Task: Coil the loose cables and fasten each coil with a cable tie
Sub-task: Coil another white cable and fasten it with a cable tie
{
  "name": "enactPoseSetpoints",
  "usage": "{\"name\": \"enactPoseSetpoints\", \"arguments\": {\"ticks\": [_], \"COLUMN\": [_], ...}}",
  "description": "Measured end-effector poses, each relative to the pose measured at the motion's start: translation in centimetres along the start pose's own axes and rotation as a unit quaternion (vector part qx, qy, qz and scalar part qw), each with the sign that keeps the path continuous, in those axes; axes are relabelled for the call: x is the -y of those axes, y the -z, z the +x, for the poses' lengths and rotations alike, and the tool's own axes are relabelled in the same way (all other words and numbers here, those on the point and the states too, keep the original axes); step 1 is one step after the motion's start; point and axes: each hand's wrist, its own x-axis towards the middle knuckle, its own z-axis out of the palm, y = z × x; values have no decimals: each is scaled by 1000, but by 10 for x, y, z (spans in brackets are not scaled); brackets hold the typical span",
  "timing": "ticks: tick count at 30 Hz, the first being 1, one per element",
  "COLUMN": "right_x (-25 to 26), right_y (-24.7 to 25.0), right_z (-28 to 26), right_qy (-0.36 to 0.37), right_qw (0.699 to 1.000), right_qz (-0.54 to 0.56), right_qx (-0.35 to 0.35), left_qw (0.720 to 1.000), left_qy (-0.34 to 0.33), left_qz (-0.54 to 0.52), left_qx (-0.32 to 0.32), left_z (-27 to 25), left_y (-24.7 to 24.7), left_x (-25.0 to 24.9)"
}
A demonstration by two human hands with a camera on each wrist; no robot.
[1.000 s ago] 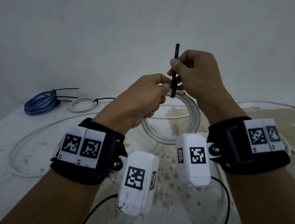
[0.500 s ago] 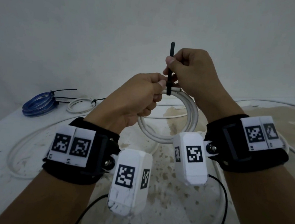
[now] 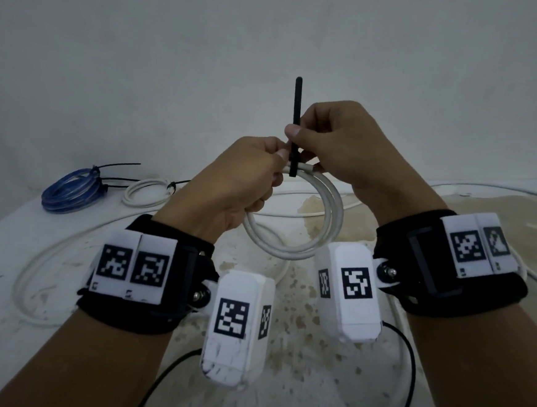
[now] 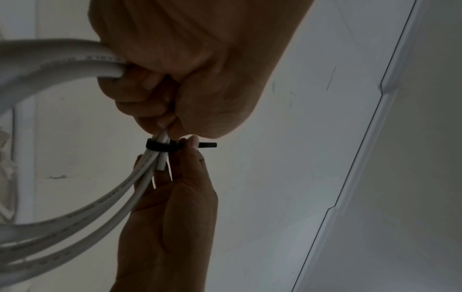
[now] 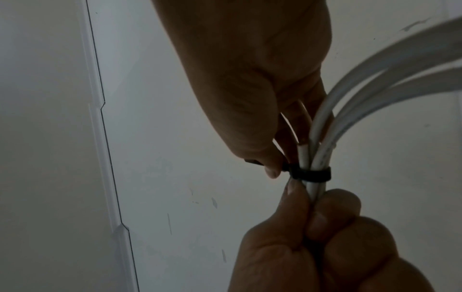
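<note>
**Cinching the tie on the white coil**

Pulling the tail of the black cable tie (image 3: 295, 125) upward, the right hand (image 3: 333, 144) pinches it between thumb and curled forefinger, just above the white coil (image 3: 320, 220). The left hand (image 3: 229, 194) has its fingers curled round the strands of this coil, pinching them together right beside the band, and holds the coil in the air above the middle of the table (image 3: 4, 279). In the wrist views the band already goes around the bundle, and one cut cable end sticks out a little past it.

To do this step well, I think the left hand should keep the strands pressed flat and side by side, so that no loop slips out while the band closes. The pull should go straight along the tail, not sideways. The short cable end looks close to the band, so it may escape if the bundle shifts.

At the far left corner of the table lie a blue coil (image 3: 69, 191) and a small white coil (image 3: 147, 192), each already tied. A loose white cable (image 3: 25, 275) lies along the left edge.
</note>
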Motion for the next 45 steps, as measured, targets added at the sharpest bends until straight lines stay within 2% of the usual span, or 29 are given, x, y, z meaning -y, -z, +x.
{"name": "enactPoseSetpoints", "arguments": {"ticks": [3, 5, 10, 22, 25, 27, 29, 30, 31, 34, 37, 39, 41, 43, 45], "right_x": [-1, -5, -13, -33, -37, -48, -71, -81, -88, -82, -65, -57, -45, -32, -22], "right_y": [1, -1, -9, -21, -30, -25, -2, 12, 21, 20, 13, 14, 9, -4, -16], "right_z": [1, 3, 6, 9, 8, 11, 16, 19, 20, 18, 12, 10, 7, 2, -3], "right_qy": [19, 35, 30, -6, -24, -46, -114, -158, -188, -204, -225, -221, -189, -164, -181], "right_qw": [1000, 997, 990, 985, 986, 980, 955, 952, 956, 957, 954, 955, 966, 967, 953], "right_qz": [-15, -55, -102, -118, -126, -155, -207, -170, -91, 112, 195, 188, 119, 79, 135], "right_qx": [-16, -50, -98, -122, -109, -120, -179, -201, -208, -173, -44, 56, 130, 179, 200], "left_qw": [1000, 1000, 1000, 995, 994, 992, 981, 976, 977, 996, 1000, 998, 997, 998, 999], "left_qy": [-5, -10, -17, -26, -20, -26, -56, -69, -79, -47, 24, 55, 71, 64, 46], "left_qz": [-22, -25, 19, 92, 108, 121, 138, 142, 131, 61, 17, 0, -5, 7, 14], "left_qx": [17, 16, -8, -13, -17, 22, 121, 152, 149, 51, -4, -6, -5, -8, -13], "left_z": [-1, -1, 2, 12, 13, 6, -13, -22, -22, 0, 22, 26, 27, 28, 25], "left_y": [-2, -4, -9, -6, -6, -6, -23, -34, -44, -48, -29, -15, -5, 3, 11], "left_x": [-1, -1, 4, 16, 20, 18, 11, 6, 3, 6, 20, 27, 25, 19, 7]}}
